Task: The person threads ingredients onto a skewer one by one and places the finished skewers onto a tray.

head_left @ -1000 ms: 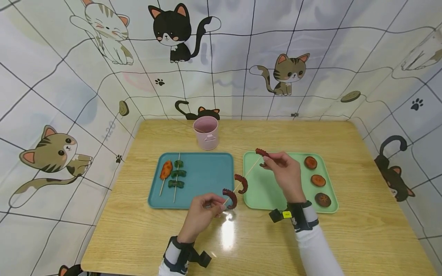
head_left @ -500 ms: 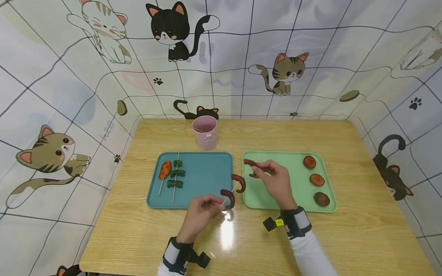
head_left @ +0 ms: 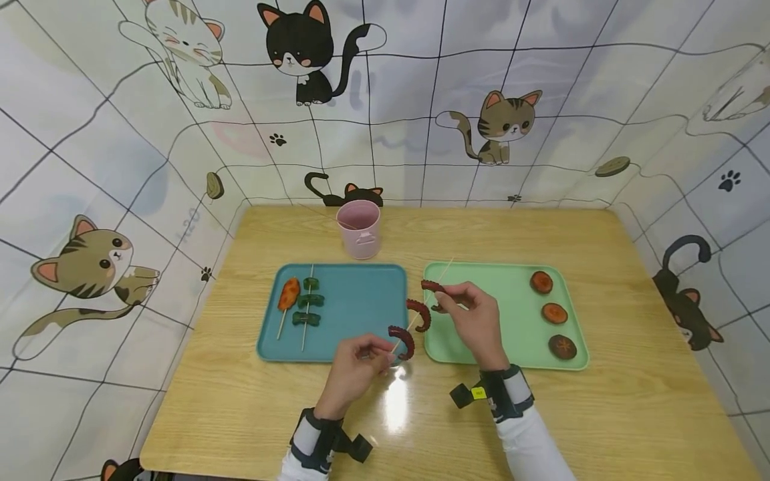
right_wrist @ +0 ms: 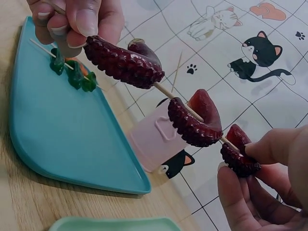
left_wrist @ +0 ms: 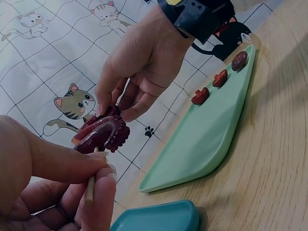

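Observation:
My left hand [head_left: 355, 374] pinches the lower end of a thin wooden skewer [head_left: 446, 268] between thumb and fingers. Threaded on it are three dark red, curled octopus tentacle pieces, with suckers along their edges. The lowest tentacle piece [head_left: 410, 341] sits right by my left fingertips; the middle tentacle piece [head_left: 426, 315] is just above it. My right hand [head_left: 478, 324] pinches the uppermost tentacle piece [right_wrist: 240, 161], and the bare skewer tip sticks out beyond it. The skewer slants up to the right, held above the gap between the two trays.
A blue tray [head_left: 361, 294] on the left bears an orange-brown skewered piece [head_left: 289, 295] and a skewer of green pepper pieces [head_left: 310, 301]. On the right, a green tray [head_left: 511, 347] holds three mushroom caps [head_left: 554, 314]. Behind stands a pink bucket [head_left: 361, 234] with a thin stick.
My right hand has slid down the skewer toward the lower left, taking the uppermost tentacle piece nearer the other two. More bare tip shows above it. My left hand stays nearly in place.

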{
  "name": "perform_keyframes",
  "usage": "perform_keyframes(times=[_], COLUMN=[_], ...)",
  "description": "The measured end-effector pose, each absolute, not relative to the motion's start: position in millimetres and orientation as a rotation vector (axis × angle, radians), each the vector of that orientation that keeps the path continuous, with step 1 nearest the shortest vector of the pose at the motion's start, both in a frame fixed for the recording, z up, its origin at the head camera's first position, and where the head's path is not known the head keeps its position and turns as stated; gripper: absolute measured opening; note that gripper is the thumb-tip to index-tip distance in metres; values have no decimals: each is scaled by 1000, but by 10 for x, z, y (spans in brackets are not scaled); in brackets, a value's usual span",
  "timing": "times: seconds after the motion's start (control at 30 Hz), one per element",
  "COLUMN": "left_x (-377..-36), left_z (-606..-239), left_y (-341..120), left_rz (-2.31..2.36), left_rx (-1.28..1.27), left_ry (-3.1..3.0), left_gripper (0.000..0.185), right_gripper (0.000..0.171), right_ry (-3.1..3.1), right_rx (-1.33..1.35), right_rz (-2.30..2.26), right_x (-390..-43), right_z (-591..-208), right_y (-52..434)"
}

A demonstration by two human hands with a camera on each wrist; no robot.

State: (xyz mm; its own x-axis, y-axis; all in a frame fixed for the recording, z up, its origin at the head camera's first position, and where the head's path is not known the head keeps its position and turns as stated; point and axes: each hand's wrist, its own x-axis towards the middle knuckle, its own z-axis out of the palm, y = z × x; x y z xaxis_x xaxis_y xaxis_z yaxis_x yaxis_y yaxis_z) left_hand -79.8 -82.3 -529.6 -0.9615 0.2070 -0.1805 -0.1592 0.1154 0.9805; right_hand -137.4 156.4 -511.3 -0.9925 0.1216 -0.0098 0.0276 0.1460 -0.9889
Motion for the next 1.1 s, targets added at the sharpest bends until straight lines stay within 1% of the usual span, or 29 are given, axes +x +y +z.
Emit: perform_keyframes(times=[0.3, 0.53, 0.67, 0.77, 0.93, 1.1], left_x=[-802, -813, -830, -840, -852, -882], left_z=[-5271, -5264, -5283, -5295, -5330, -5381], left_y=[-835, -935, -1013, -1072, -1176, -1247], left_rz=[1910, 1947, 1972, 1992, 2017, 2007], left_rx=[28, -42, -117, -187, -326, -439], left_ry=[2134, 2131, 2160, 2201, 2281, 2375], left_gripper=[10, 15, 14, 13, 10, 10], right_gripper=[21, 27, 31, 31, 28, 34], right_ry=[-2313, -2334, -2366, -2437, -2629, -2765], right_rx=[-144, -32, 2, -23, -12, 44], right_rz=[2004, 1977, 1924, 1860, 1651, 1485], right_x=[-1391, -1451, -1518, -1566, -1623, -1639], right_z=[-5099, -5053, -5053, -5079, -5201, -5340], right_y=[1533, 1464, 1416, 1377, 1286, 1137])
